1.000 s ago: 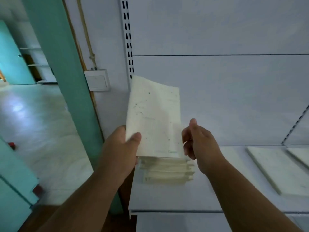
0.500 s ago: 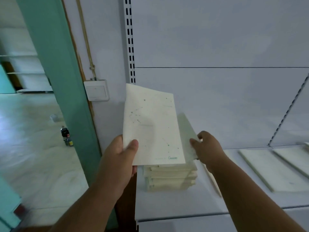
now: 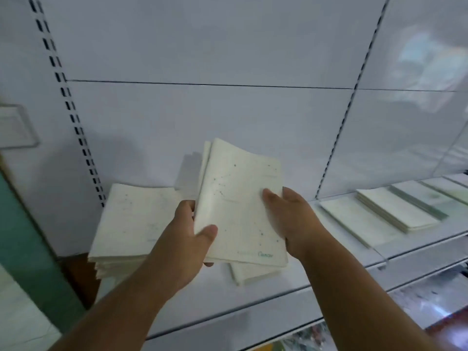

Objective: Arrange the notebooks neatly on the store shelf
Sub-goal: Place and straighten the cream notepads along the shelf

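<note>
Both hands hold a notebook (image 3: 240, 211) above the shelf (image 3: 278, 297): left hand (image 3: 187, 239) pinching it, right hand (image 3: 291, 219) gripping its edge. A stack (image 3: 131, 224) waits at 9 o'clock; placed notebooks (image 3: 395, 211) lie at 3 o'clock. Roughly midway.

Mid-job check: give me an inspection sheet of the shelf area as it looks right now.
Surface: white store shelf, bare along its front edge.
Job's things: held notebooks, more than one; stack at the shelf's left end; flat notebooks in a row to the right.
Clutter: nothing seen.
Grippers: left hand grips the held notebooks, thumb on the cover; right hand holds their right edge.
Cables: nothing seen.
Surroundings: white back panel with slotted uprights; green post at left.
</note>
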Tool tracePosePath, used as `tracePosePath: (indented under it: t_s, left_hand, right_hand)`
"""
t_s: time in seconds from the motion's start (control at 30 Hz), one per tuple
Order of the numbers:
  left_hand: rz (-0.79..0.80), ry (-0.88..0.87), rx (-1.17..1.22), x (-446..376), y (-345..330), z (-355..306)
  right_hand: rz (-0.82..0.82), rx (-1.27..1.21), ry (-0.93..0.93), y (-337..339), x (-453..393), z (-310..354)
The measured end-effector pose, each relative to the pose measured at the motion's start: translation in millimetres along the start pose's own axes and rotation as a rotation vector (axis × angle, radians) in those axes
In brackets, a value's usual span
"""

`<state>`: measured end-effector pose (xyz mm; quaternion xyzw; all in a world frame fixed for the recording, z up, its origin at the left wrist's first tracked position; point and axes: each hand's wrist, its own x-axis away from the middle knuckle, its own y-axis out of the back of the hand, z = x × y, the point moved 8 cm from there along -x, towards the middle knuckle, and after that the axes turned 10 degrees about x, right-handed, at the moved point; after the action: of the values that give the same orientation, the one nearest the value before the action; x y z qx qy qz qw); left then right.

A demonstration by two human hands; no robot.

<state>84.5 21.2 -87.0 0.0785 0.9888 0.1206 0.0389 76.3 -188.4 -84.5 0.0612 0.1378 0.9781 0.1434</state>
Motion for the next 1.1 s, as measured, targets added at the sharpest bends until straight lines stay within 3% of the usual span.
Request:
tracePosePath:
  t_s: [0.07, 0.3, 0.57, 0.7, 0.83, 1.1]
  left_hand:
    - [0.039, 0.003, 0.018, -3.7, -45.1, -0.7]
    - [0.159, 0.156, 0.158, -28.2, -221.7, 5.2]
    - [0.174, 0.129, 0.011, -77.1, -376.6, 16.1]
    - [0.256, 0.189, -0.137, -101.8, -430.0, 29.5]
    - [0.266, 0.224, -0.3, -113.3, -463.2, 39.4]
    - [0.103, 0.292, -0.581, -123.8, -478.4, 46.7]
  right_hand:
    - [-0.071, 0.095, -0.012, 38.7, -10.0, -19.4]
    - [-0.065, 0.251, -0.205, 184.7, -65.8, -113.3]
    - [-0.104, 0.613, -0.191, 318.5, -138.8, -147.4]
    - [-0.123, 0.816, -0.213, 348.1, -173.0, -175.7]
    - [0.02, 1.009, -0.246, 354.1, -208.8, -206.8]
    - [0.221, 1.254, -0.027, 346.2, -262.0, -223.6]
